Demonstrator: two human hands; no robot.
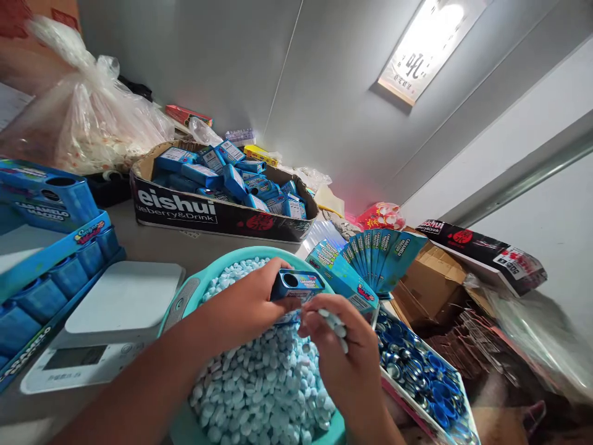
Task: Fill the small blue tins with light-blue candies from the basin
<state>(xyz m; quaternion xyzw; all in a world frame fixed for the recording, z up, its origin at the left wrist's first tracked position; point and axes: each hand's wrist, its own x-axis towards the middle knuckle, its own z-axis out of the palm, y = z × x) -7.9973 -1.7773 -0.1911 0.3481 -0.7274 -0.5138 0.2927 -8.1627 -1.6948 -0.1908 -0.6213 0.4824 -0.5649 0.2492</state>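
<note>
My left hand (266, 287) is closed around a small blue candy box (303, 282), holding it tilted over a teal basin (204, 275). A round dark hole shows in the box's end panel. Pale blue candies (264, 383) fill much of the basin below. Close against the box, my right hand (345, 346) is curled round several of the same candies, which show between its fingers. Its fingertips meet near the lower edge of the box; whether they touch it is hard to tell.
Left of the basin lies a white digital scale (125, 296), beside a blue display tray (55, 247). Behind stands a black carton (222, 216) full of blue boxes. At right are fanned blue cartons (382, 256) and a tray of blue rings (417, 371).
</note>
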